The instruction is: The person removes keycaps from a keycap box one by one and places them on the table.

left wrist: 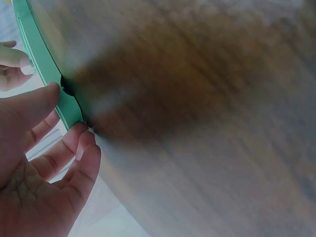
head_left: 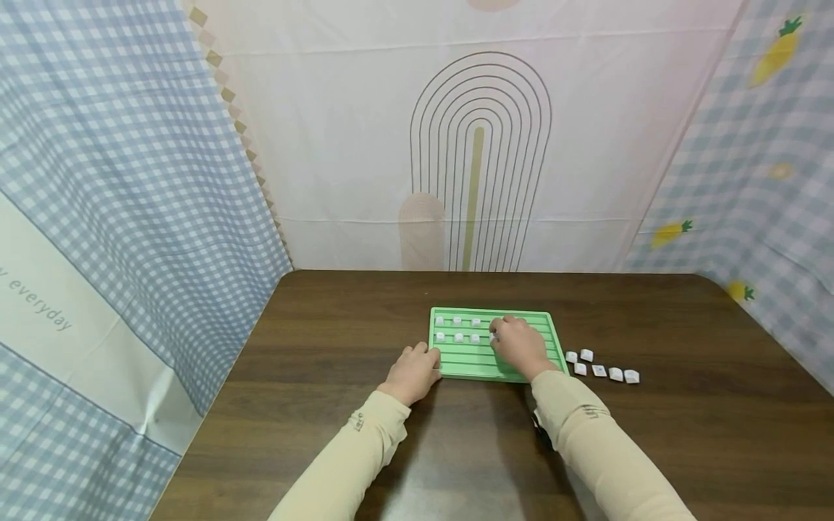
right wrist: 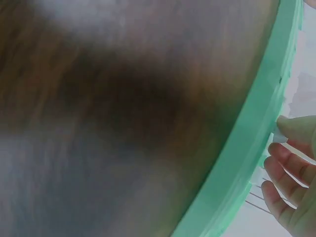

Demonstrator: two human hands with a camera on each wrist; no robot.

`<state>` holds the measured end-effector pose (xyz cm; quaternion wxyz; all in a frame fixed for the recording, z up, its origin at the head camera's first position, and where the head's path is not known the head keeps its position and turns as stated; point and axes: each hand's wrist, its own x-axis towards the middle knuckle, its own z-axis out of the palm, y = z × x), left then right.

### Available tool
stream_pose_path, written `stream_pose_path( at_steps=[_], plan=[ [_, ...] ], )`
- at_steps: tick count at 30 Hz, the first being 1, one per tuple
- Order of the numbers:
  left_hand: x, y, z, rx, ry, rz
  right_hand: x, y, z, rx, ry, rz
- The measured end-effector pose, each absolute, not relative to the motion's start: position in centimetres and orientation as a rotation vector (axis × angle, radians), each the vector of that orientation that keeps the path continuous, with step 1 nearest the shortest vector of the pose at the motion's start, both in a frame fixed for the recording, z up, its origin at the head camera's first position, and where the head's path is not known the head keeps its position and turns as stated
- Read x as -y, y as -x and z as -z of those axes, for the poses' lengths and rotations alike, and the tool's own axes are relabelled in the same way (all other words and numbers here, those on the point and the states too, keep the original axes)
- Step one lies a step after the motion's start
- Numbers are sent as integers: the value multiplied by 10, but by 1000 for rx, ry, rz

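A light green grooved board (head_left: 465, 360) lies on the table, with two rows of small white keycaps (head_left: 459, 338) along its upper grooves. My left hand (head_left: 412, 374) holds the board's near left corner; in the left wrist view, the thumb (left wrist: 42, 101) lies on the near wall and the fingers bend round the corner. Over the middle of the board, my right hand (head_left: 523, 346) pinches a white keycap (right wrist: 279, 137) at the second row, as the right wrist view shows. Part of that keycap and the board's right grooves are hidden under the hand.
Several loose white keycaps (head_left: 615, 374) lie on the dark wooden table (head_left: 339, 347) just right of the board. One of them (head_left: 599, 370) shows its underside. Patterned cloths (head_left: 352, 145) hang behind the table and at both sides.
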<state>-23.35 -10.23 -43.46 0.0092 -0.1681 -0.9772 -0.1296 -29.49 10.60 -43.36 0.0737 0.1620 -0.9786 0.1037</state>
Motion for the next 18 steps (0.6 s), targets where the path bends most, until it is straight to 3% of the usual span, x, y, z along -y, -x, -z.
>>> stream_pose_path(
  at_steps=[18],
  plan=[
    [100,236,434,3098,507,438,-231,291,401,3069,-160,-396]
  ],
)
